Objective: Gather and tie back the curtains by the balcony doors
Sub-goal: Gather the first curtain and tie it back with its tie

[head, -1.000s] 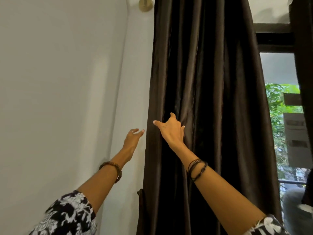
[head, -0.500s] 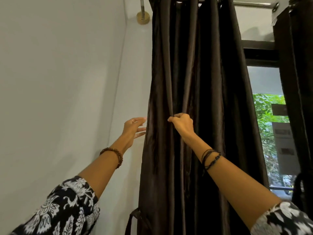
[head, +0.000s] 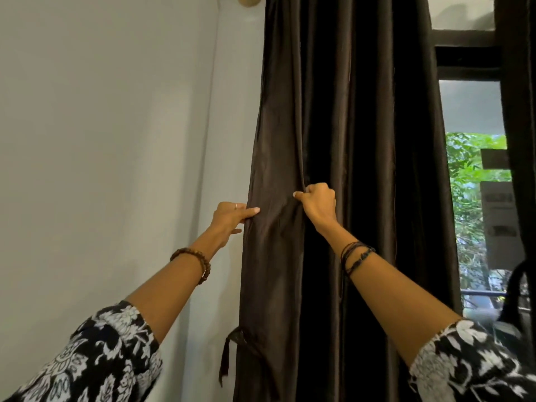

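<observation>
A dark brown curtain (head: 342, 117) hangs in folds beside the white wall, bunched to the left of the balcony door. My left hand (head: 229, 219) pinches the curtain's left edge between thumb and fingers. My right hand (head: 317, 201) grips a fold a little higher and to the right, fingers curled round the cloth. A brown tie-back strap (head: 232, 349) hangs at the curtain's left edge lower down, its end dangling loose.
The white wall (head: 101, 140) fills the left. A brass rod bracket (head: 248, 0) sits at the top. The glass door (head: 475, 198) with a dark frame shows greenery at the right. Another dark curtain (head: 522, 126) hangs at the far right.
My left hand moved right from open air and took hold of the curtain's left edge. My right hand keeps its grip on the fold. The view tilted down slightly.
</observation>
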